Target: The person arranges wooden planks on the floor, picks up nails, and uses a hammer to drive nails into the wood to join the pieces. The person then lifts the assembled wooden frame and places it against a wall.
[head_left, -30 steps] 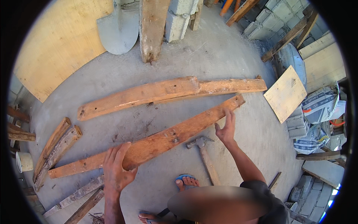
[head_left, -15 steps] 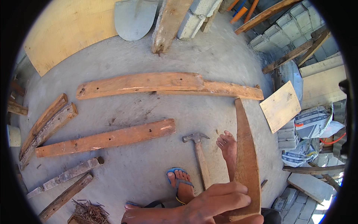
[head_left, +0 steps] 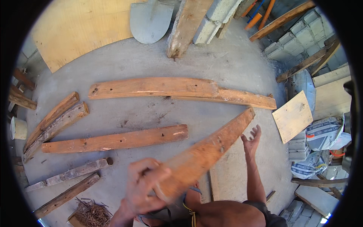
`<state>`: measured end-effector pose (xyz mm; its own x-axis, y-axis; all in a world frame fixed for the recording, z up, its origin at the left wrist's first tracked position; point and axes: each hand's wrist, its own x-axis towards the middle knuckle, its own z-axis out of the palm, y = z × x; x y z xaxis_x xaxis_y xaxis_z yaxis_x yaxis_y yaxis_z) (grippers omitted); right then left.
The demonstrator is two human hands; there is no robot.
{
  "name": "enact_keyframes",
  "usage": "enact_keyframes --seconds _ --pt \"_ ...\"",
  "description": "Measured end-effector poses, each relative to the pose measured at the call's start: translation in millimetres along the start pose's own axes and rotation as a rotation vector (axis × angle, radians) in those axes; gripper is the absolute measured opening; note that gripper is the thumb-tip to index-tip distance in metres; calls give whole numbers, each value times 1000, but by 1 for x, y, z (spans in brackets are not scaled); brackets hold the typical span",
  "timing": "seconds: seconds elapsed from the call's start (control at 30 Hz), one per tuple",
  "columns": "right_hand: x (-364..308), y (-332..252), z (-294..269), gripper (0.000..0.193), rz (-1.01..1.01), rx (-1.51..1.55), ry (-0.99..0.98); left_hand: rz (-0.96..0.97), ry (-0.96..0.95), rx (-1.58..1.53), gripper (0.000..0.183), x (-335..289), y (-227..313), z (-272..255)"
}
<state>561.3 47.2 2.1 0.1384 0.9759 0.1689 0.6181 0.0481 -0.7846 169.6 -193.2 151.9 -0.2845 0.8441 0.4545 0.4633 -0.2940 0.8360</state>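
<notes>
My left hand [head_left: 141,185], blurred, is wrapped round the near end of a reddish-brown wooden plank [head_left: 206,153]. The plank is held above the floor and slants away to the right, with dark holes toward its far end. Beside that far end, my right hand [head_left: 252,139] has its fingers spread and holds nothing. Under the plank lies a hammer, with only its wooden handle [head_left: 214,185] showing; its head is hidden. My bent knee [head_left: 227,213] is below the plank.
Two long planks [head_left: 151,88] lie overlapped across the concrete floor [head_left: 223,64], with another plank [head_left: 113,139] nearer. Shorter timbers [head_left: 56,125] and a nail pile [head_left: 90,215] are at left. A shovel blade [head_left: 151,22] and plywood sheet [head_left: 83,34] stand behind; bags [head_left: 323,132] are at right.
The held plank has swung from pointing straight away to a slant, its near end moving left with my left hand. My right hand now shows open near its far end. The view has shifted slightly.
</notes>
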Motion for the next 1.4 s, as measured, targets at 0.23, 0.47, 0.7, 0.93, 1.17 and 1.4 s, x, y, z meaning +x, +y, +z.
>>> enact_keyframes --seconds 0.23,0.47,0.7,0.93,1.17,1.4 --pt "44 -89 51 106 -750 -435 -766 -398 -384 389 91 9 -152 -34" --pt "27 -143 150 94 -858 -536 -1237 -472 -831 804 90 37 -183 -20" --pt "18 -149 170 80 -824 -403 -1265 -501 -921 732 96 47 -205 -23" --pt "15 -150 166 72 -810 -367 -1236 -432 -895 804 89 36 -202 -20" --pt "11 -153 163 78 -806 -353 -1236 -369 -869 747 76 30 -206 -25" --pt "0 -149 160 76 -796 -309 -1199 -294 -803 719 69 25 -203 -27"
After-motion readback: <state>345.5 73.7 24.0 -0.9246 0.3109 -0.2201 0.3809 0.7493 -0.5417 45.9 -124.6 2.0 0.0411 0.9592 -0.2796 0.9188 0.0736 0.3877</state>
